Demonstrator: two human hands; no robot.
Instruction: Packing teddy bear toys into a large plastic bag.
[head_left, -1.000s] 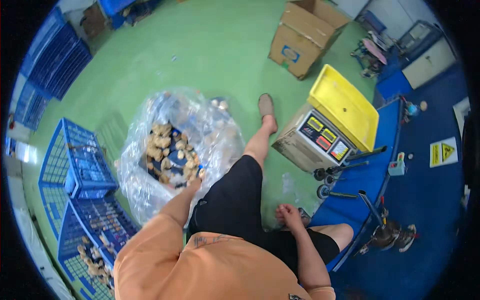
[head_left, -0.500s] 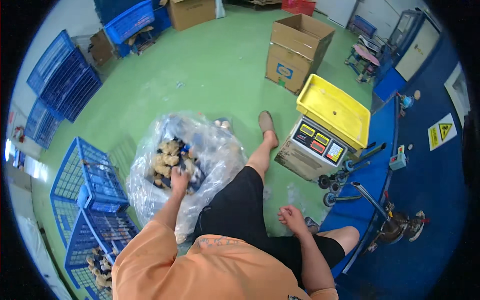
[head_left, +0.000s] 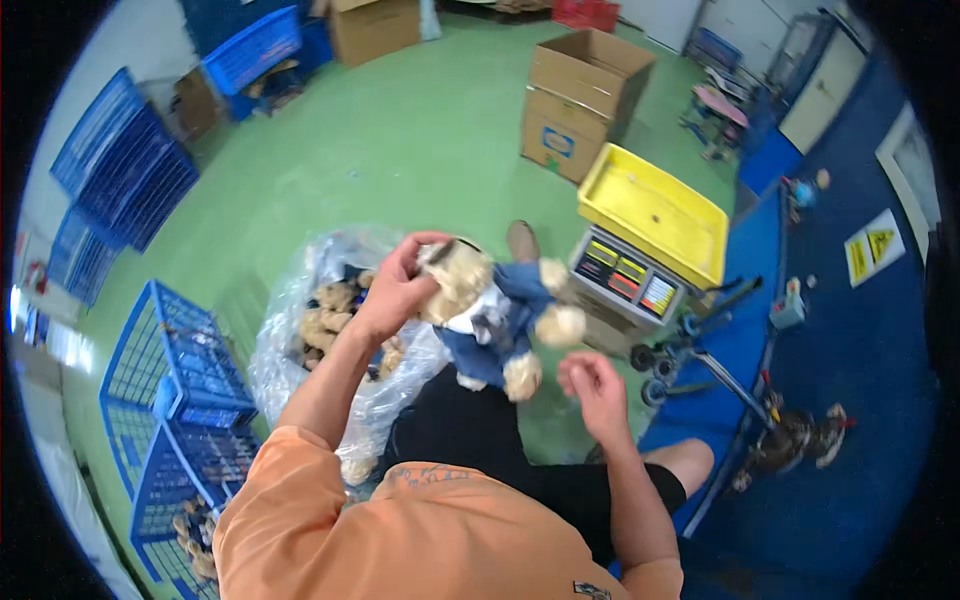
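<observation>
In front of my lap, my left hand (head_left: 410,285) grips a plush teddy bear (head_left: 490,325) by its head. The bear is cream-coloured, with blue clothes and a white-and-grey patch on its chest; it lies tilted in the air, feet toward the right. Just right of its feet is my right hand (head_left: 597,390), apart from it, with fingers curled together; whatever it may hold cannot be made out. Below and left of the bear stands a clear plastic bag (head_left: 275,345), open at the top, with more tan plush toys (head_left: 325,325) inside.
Blue plastic crates (head_left: 205,370) stand at my left, the nearest holding plush toys. A scale (head_left: 625,275) carrying a yellow tray (head_left: 655,215) is ahead right, with a tall cardboard box (head_left: 565,130) behind it. A blue bench (head_left: 740,360) with metal-and-wheel fittings lies at my right.
My left hand has come up out of the bag and moved right with the teddy bear. My right hand has risen slightly toward the bear. The view has shifted a little.
</observation>
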